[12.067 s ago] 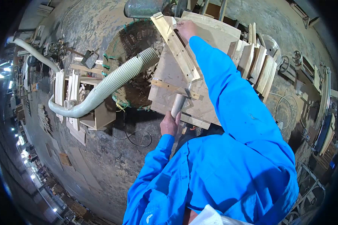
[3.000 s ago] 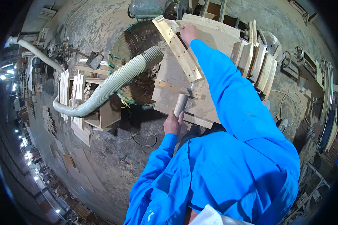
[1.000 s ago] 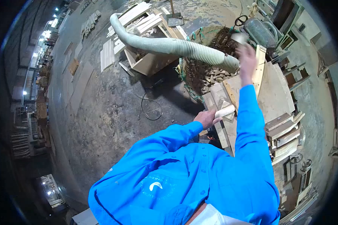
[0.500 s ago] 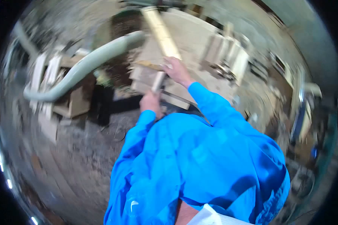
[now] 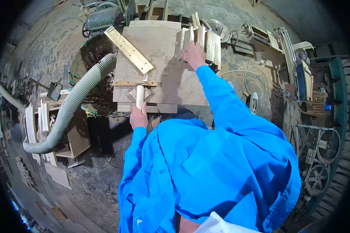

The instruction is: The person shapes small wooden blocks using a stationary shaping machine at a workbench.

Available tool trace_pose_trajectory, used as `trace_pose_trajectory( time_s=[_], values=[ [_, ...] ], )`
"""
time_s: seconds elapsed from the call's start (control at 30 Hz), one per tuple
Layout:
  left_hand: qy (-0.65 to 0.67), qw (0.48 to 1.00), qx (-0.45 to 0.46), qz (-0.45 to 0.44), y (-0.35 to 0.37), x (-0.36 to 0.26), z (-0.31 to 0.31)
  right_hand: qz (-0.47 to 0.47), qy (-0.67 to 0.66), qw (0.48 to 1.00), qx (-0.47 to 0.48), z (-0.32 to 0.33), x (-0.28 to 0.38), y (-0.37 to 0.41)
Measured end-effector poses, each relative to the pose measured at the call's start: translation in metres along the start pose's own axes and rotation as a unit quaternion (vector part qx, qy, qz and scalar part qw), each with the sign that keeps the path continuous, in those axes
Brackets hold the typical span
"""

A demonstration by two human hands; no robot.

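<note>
My left hand (image 5: 138,117) is closed round the near end of a short wooden piece (image 5: 140,96), which points away from me on the worktable (image 5: 167,91). Its far end lies close to a narrow wooden strip (image 5: 124,83) fixed across the tabletop. My right hand (image 5: 195,55) reaches to a row of upright wooden blocks (image 5: 211,46), its thumb and fingers bent round the top of one. Its fingertips are partly hidden among the blocks. Between the hands, a long pale board with dark holes (image 5: 129,50) lies at a slant.
A ribbed grey hose (image 5: 79,91) curves along the table's left side, beside a woven basket (image 5: 90,58). A green motor (image 5: 104,19) stands behind. Wooden strips (image 5: 42,124) are stacked at left. Machinery and a cable (image 5: 256,72) occupy the right.
My right hand has moved from beside the left-hand piece, out to the right, onto the row of blocks. My left hand still holds its wooden piece. The view has shifted and sharpened.
</note>
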State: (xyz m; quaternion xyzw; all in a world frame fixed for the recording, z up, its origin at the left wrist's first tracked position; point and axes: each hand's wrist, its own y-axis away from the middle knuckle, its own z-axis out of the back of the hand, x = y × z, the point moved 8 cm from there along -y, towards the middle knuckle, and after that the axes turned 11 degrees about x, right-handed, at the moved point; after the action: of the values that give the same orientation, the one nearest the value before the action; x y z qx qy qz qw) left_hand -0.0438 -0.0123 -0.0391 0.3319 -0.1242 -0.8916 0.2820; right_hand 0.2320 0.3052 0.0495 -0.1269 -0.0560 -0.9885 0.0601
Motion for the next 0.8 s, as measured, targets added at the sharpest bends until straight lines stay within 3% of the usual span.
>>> trace_pose_trajectory(
  time_s=[0.13, 0.2, 0.3, 0.37, 0.43, 0.5, 0.57, 0.63, 0.7, 0.77, 0.8],
  values=[
    [0.008, 1.0, -0.009, -0.01, -0.004, 0.001, 0.0, 0.005, 0.013, 1.0, 0.019, -0.009, 0.0, -0.014],
    [0.008, 1.0, -0.011, -0.009, -0.005, -0.001, 0.001, 0.054, -0.086, 0.995, -0.022, -0.009, 0.014, -0.016],
    [0.008, 1.0, -0.001, 0.008, -0.004, -0.002, 0.002, 0.141, -0.155, 0.978, 0.017, -0.016, 0.038, -0.021],
    [0.003, 1.0, 0.007, 0.009, -0.003, -0.002, 0.002, 0.12, -0.161, 0.978, 0.051, -0.018, 0.038, -0.031],
    [-0.001, 1.0, 0.007, 0.012, 0.001, 0.0, 0.003, 0.231, -0.055, 0.97, -0.049, -0.004, 0.043, -0.034],
    [-0.004, 1.0, 0.007, 0.015, 0.004, 0.0, 0.002, 0.245, 0.017, 0.969, -0.028, -0.008, 0.04, -0.05],
    [-0.012, 1.0, 0.004, 0.009, 0.002, -0.002, 0.002, 0.317, 0.12, 0.94, -0.032, -0.017, 0.05, -0.065],
    [-0.014, 1.0, 0.001, 0.015, 0.0, 0.002, 0.004, 0.339, 0.158, 0.927, 0.001, -0.027, 0.063, -0.091],
    [-0.018, 1.0, -0.003, 0.013, -0.001, 0.001, 0.007, 0.434, 0.246, 0.861, 0.101, -0.048, 0.082, -0.099],
    [-0.009, 0.999, 0.002, 0.031, 0.003, 0.003, 0.008, 0.464, 0.273, 0.836, 0.106, -0.047, 0.095, -0.102],
    [-0.01, 0.999, -0.001, 0.035, 0.004, 0.003, 0.008, 0.463, 0.263, 0.826, 0.183, -0.057, 0.096, -0.108]
  ],
)
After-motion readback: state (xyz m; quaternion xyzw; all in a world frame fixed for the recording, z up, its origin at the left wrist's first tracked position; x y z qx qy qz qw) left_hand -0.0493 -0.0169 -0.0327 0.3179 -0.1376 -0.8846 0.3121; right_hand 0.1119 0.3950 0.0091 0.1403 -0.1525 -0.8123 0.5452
